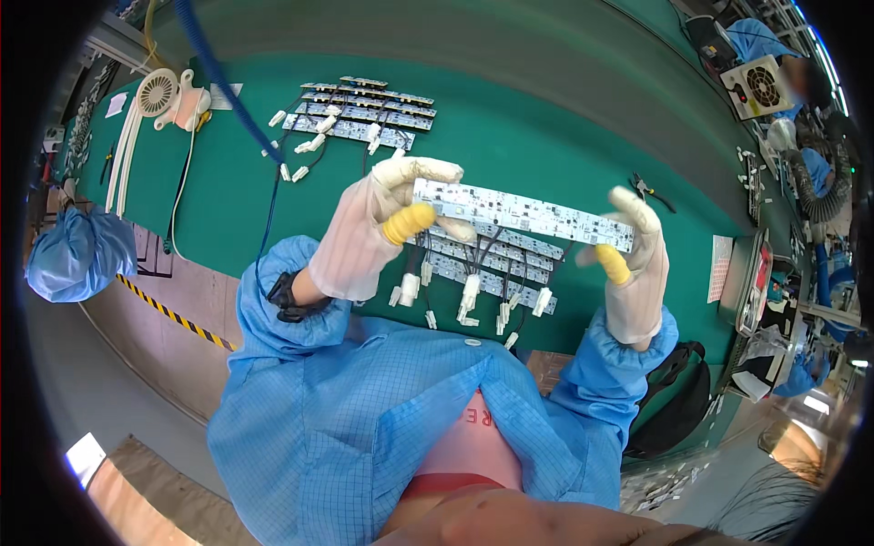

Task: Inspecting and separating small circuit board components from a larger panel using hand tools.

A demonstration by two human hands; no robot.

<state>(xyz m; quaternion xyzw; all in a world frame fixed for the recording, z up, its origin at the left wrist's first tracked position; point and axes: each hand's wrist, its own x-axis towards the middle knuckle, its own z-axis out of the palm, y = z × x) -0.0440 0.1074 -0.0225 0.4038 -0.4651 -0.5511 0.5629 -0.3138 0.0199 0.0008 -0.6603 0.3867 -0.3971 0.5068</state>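
Observation:
A long white circuit board strip is held up between my two gloved hands, populated side in view. My left hand pinches its left end, a yellow cover on the thumb. At the other end my right hand grips it, also with a yellow-covered thumb. Below the raised strip, several similar board strips lie in a row on the green mat, partly hidden by it. Black wires run from them to white plugs. A wrist strap circles my left wrist.
Farther back, another group of board strips with white plugs lies on the green mat. A small fan stands at the left. Pliers lie at the right, near a printed sheet. A blue hose hangs over the bench.

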